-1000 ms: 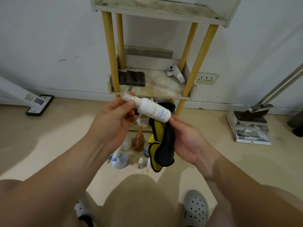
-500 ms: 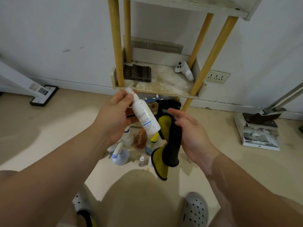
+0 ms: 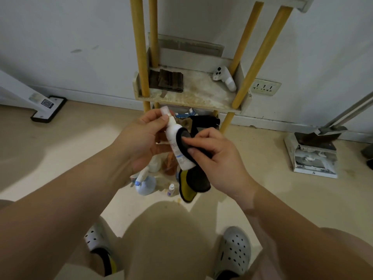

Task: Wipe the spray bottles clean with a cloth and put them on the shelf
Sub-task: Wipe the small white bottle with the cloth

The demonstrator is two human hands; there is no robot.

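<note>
While the left hand pinches the cap end of a white spray bottle between thumb and fingers, the bottle hangs tilted in mid-air in front of the shelf unit, base pointing down toward the person. Right hand: fingers curled round a black-and-yellow cloth, clamping it against the bottle's side; loose end of cloth hanging below. Shelf unit: pale, stained boards on round yellow posts, set against a white wall. Lower tier holds a dark folded item at its left and a white handheld controller at its right, well apart. Floor: beige, smooth. On it below the hands, near the foot of the shelf: a pale blue trigger bottle, an amber bottle, a small dropper bottle; others partly hidden by the hands. Wall socket just right of the shelf, low on the wall. Dustpan at right on the floor by the skirting. Black-edged flat base with a printed label at left. Grey perforated clogs at the bottom edge.
</note>
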